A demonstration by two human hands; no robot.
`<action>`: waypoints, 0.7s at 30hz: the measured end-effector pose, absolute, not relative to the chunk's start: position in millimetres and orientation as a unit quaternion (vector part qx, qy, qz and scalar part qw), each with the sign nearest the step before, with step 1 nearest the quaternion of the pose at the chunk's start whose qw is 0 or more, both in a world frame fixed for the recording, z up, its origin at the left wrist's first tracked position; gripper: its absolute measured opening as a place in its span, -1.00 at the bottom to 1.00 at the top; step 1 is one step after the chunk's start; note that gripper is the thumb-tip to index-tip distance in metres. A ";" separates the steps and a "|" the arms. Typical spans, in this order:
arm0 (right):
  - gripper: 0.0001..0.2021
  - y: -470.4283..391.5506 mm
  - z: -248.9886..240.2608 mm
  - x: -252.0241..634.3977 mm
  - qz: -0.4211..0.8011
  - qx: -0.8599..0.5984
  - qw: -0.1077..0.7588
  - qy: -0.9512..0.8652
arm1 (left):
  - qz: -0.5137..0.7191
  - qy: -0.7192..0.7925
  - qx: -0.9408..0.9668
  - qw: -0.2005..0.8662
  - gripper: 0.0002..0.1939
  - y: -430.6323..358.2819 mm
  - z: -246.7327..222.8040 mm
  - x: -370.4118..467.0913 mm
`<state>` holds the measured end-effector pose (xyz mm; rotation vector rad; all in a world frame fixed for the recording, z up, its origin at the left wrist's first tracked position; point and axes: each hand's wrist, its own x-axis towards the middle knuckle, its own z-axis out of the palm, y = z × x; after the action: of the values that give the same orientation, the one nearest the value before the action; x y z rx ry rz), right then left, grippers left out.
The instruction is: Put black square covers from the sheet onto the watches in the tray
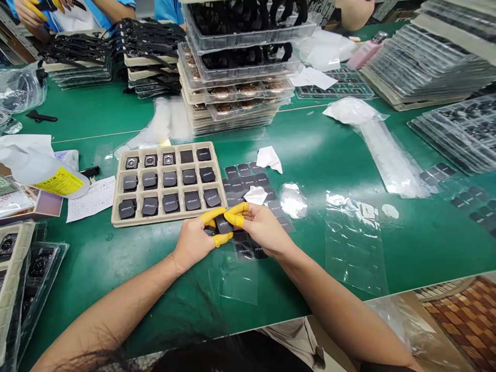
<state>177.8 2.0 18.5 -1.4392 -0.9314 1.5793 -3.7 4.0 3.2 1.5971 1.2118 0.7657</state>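
In my left hand [196,237] is a smartwatch body [223,224] without a strap, its black printed face cover turned up. The thumb and fingers, in yellow finger cots, grip it by the sides. My right hand [260,223], also in yellow finger cots, is closed with its fingertips on the right edge of the same watch. Just behind my left hand lies a beige tray [166,221] of watch bodies; most show black covers, three at the back left show round sensor backs. Sheets of black square film stickers [248,182] lie beyond and partly under my right hand.
White cloth scraps [270,158] lie on the stickers. Clear plastic sheets [354,248] are at right. Tall tray stacks [236,98] stand behind, more trays [457,129] at right. A bottle [46,173] lies left. A co-worker's gloved hands [39,13] show at far left.
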 end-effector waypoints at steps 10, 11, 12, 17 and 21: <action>-0.60 -0.7 21.7 172.3 0.616 -0.577 0.410 -0.347 | 0.322 0.509 0.648 0.467 -0.43 1.6 2.3 -3.5; -0.61 -0.8 21.4 172.3 0.613 -0.577 0.409 -0.351 | 0.322 0.510 0.646 0.469 -0.43 1.6 2.5 -3.5; -0.61 -0.9 21.1 172.3 0.611 -0.577 0.408 -0.355 | 0.321 0.510 0.644 0.471 -0.43 1.7 2.9 -3.5; -0.66 -1.9 20.8 172.1 0.607 -0.578 0.407 -0.362 | 0.319 0.513 0.639 0.475 -0.44 1.3 4.6 -3.0; -0.72 -2.5 21.4 171.9 0.601 -0.582 0.402 -0.372 | 0.319 0.517 0.638 0.473 -0.45 1.1 4.7 -2.4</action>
<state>171.9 -2.5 21.4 -1.4715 -0.9397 1.5181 -2.4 1.1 4.7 1.5618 1.2646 0.7799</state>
